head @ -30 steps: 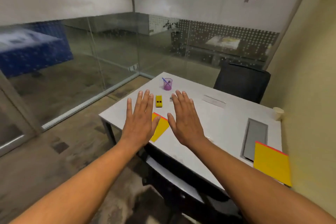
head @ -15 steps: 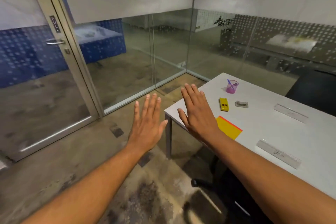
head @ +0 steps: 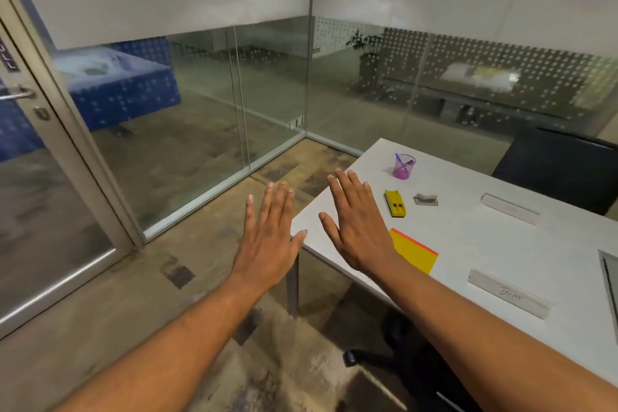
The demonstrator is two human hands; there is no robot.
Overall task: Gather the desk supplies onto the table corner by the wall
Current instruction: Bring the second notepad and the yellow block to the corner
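Observation:
On the white table lie a purple cup with a pen in it, a yellow stapler, a small metal clip, a yellow pad with a red edge, and two clear rulers. My left hand hovers flat over the floor, just left of the table's near-left corner, holding nothing. My right hand is spread flat above the table's left edge, beside the stapler and partly covering the yellow pad.
Glass walls run along the left and back, with a glass door at far left. A black chair stands behind the table and another chair's base sits under the near edge. A grey cable cover is at the right edge.
The view swung left, away from the wall side, then drifted back a little right. Both hands stayed flat and outstretched, holding nothing; the left one now hangs over the floor beyond the table corner.

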